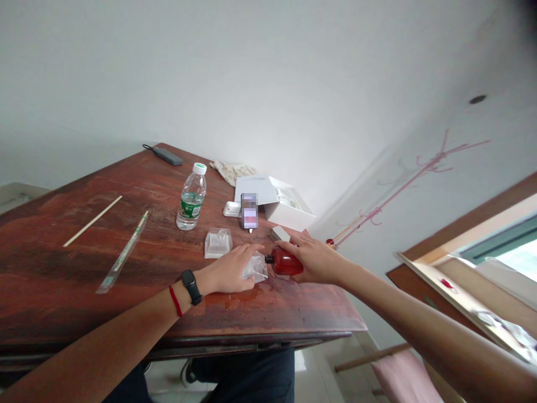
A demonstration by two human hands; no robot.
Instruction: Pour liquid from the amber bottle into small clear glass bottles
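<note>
A small bottle of red liquid (pixel 286 261) lies tipped on its side in my right hand (pixel 316 258), its black neck pointing left. My fingers are wrapped around its body. That neck is at the edge of a small clear plastic container (pixel 257 270), which my left hand (pixel 232 271) holds between thumb and fingers; the hand partly hides it. Whether liquid is flowing, I cannot tell. Left of it sits another clear plastic container (pixel 218 243) with something whitish inside. A wet patch (pixel 232 301) shows on the wooden table (pixel 168 302) near my left hand.
A water bottle (pixel 192 198) stands upright behind my left hand. Further back are a phone (pixel 249 211), a white box (pixel 289 207), a white case (pixel 231 209), a cloth (pixel 230 170) and a grey device (pixel 166 154). A bare stick (pixel 93 220) and a wrapped one (pixel 126 249) lie left.
</note>
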